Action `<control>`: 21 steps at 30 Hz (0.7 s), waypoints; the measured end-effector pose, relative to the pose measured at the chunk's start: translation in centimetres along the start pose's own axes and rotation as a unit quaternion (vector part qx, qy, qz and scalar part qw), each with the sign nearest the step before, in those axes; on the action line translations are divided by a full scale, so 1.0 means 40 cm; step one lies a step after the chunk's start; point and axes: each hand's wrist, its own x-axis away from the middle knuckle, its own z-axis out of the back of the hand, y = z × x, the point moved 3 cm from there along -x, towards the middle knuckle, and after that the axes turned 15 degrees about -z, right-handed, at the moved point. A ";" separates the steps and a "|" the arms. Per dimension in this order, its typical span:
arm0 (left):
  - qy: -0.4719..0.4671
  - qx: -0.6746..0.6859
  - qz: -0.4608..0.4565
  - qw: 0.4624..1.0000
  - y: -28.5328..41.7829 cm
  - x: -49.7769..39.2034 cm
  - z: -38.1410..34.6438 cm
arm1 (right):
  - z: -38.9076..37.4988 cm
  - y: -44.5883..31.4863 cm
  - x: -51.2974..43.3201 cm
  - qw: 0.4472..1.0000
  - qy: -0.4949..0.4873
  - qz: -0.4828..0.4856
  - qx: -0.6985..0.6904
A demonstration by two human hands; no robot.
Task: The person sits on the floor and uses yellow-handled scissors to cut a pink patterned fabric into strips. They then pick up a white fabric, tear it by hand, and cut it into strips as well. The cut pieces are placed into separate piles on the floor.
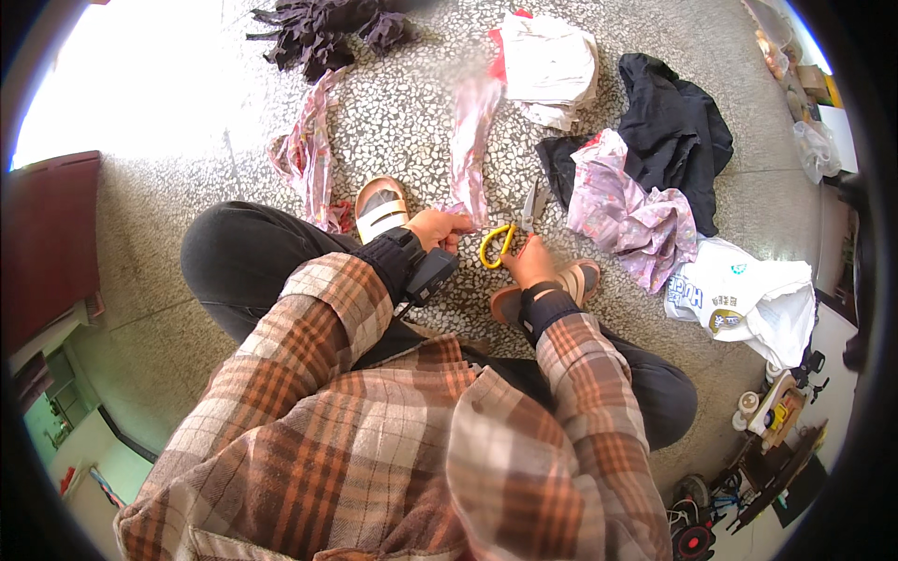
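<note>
My left hand point(436, 230) pinches the lower end of a pink patterned cloth strip point(470, 151), which stretches away from me above the floor and blurs at its far end. In my right hand point(531, 264) are scissors with yellow handles point(497, 247). Their metal blades point(534, 202) point away from me, parted a little, and do not touch the strip. Right of the scissors lies a crumpled pink printed cloth point(631, 210), partly over a black cloth point(670, 126). Another pink patterned strip point(316, 151) rests on the floor to the left.
Beyond the hands sit a stack of folded white cloth point(551, 63) and a heap of dark cloth strips point(323, 31). A white plastic bag point(744, 298) with printing lies at right. Sandalled feet point(382, 207) flank the hands. Toys point(775, 414) stand at lower right.
</note>
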 end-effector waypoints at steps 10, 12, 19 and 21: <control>-0.014 0.019 -0.004 1.000 0.007 0.011 0.001 | -0.046 0.022 -0.031 0.981 0.023 -0.100 -0.162; -0.043 0.032 0.013 0.998 0.009 0.014 0.002 | -0.050 0.039 -0.043 0.971 0.051 -0.113 -0.206; -0.049 -0.028 -0.054 0.997 0.008 -0.009 0.012 | 0.013 0.030 -0.016 0.843 -0.177 -0.230 -0.453; -0.043 -0.042 -0.058 0.997 0.006 -0.017 0.014 | 0.073 0.014 0.038 0.817 -0.305 -0.180 -0.455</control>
